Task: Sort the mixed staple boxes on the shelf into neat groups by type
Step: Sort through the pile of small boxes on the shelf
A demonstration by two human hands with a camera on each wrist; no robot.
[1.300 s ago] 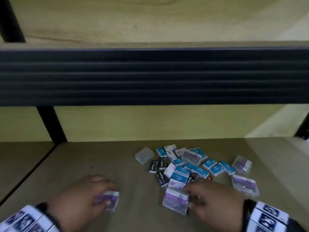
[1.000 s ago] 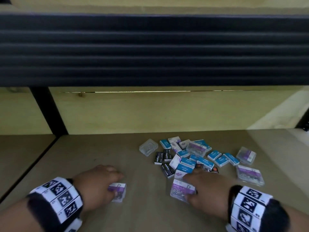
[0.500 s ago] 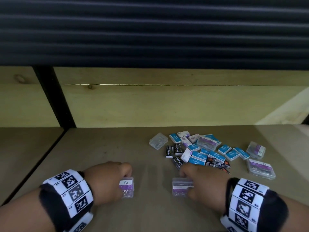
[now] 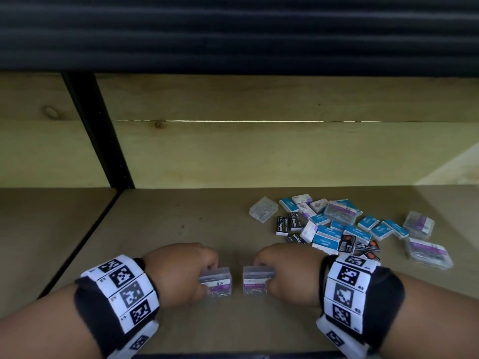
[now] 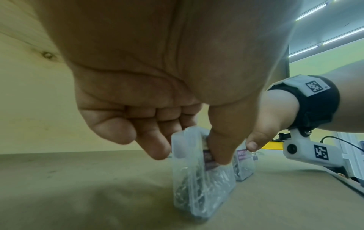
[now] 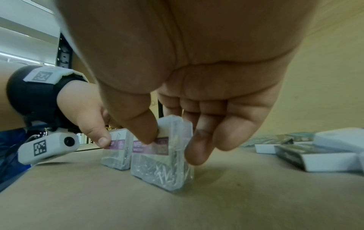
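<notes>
Head view | left hand (image 4: 178, 270) and right hand (image 4: 287, 270) each pinch 1 clear purple-label box (image 4: 216, 281), now upright, near together | purple group begun; mixed pile (image 4: 337, 229) at 2 o'clock unsorted

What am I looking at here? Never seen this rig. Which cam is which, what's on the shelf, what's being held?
No robot: a person is sorting with bare hands, with tag-printed bands and a small camera on each wrist.

The wide picture comes from a camera on the head, looking down at a wooden shelf. The other two come from the wrist cameras, looking along each palm at the fingers.

The left hand pinches a clear plastic box with a purple label, standing on edge on the shelf. The right hand pinches a matching box beside it, a small gap between them.

To the back right lies the unsorted pile: blue boxes, black boxes marked Staples, white and purple ones, and more clear cases.
</notes>
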